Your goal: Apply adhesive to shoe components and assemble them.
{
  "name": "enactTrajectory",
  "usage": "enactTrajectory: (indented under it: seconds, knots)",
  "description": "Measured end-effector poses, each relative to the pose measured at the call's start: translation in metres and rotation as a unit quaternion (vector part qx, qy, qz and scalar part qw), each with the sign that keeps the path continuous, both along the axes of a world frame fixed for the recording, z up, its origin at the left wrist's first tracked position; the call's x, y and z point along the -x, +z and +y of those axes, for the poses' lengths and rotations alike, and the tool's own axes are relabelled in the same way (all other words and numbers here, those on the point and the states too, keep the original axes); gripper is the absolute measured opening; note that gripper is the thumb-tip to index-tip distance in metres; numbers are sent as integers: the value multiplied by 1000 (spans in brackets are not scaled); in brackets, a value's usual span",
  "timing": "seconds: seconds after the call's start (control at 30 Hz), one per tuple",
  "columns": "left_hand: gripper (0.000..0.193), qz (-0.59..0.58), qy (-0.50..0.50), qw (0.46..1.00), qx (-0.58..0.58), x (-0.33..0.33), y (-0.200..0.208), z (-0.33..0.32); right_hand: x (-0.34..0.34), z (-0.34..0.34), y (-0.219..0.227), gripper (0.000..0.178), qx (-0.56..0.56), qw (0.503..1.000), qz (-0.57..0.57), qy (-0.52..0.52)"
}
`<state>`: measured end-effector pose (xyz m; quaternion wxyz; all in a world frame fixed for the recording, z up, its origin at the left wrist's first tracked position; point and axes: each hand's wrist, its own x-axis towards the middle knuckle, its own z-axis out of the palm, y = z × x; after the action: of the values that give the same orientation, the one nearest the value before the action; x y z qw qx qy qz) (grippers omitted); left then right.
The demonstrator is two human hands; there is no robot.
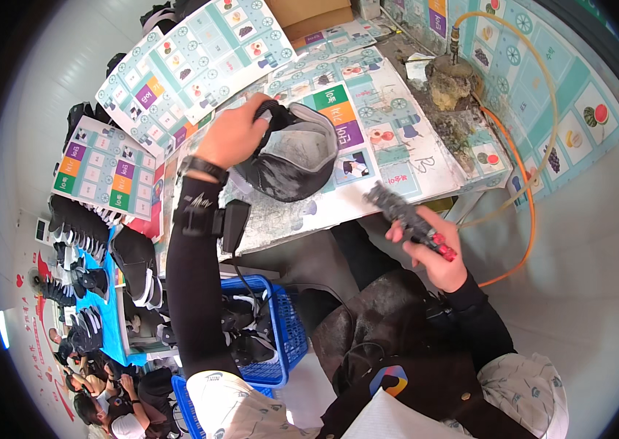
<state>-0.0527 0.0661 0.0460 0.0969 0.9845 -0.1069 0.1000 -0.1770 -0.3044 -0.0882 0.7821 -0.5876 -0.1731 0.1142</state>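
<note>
My left hand (236, 134) is closed on the top edge of a black shoe (287, 179) at the middle of the worktable. The shoe's opening faces up and shows a pale grey lining. Off the table's front edge, my right hand (437, 252) is wrapped round a dark, knobby hand tool (406, 217) with a red end near the palm. Motion blurs that tool, so its exact kind cannot be made out. It points toward the shoe but stays apart from it.
Printed picture sheets cover the worktable (426, 164); more boards stand at its far left. An orange hose (532, 219) hangs at the right, beside a crusted fitting (450, 84). Below left is a blue basket (286, 333) of shoes. Black shoes line a blue-covered bench (112, 307); people sit beyond.
</note>
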Motion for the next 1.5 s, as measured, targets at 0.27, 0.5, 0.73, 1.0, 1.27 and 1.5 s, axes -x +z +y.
enactTrajectory:
  seconds: [0.27, 0.5, 0.73, 1.0, 1.27, 1.5]
  knots:
    - [42, 62, 41, 997, 19, -11, -18, 11, 6, 17, -13, 11, 26, 998, 49, -29]
    - [43, 73, 49, 996, 34, -2, -17, 17, 3, 23, -14, 11, 133, 986, -92, -45]
    - [41, 61, 47, 996, 37, -3, -22, 16, 6, 25, -19, 16, 143, 985, -94, 4]
    - [36, 29, 28, 999, -16, 4, -5, 25, 0, 22, -17, 25, 126, 992, 9, -2]
    - [30, 56, -70, 995, -51, -4, 34, 20, -6, 7, 6, 29, 24, 999, -29, -5]
    - [29, 66, -57, 996, 23, -11, -10, 27, 6, 25, 8, 11, 152, 976, -156, -18]
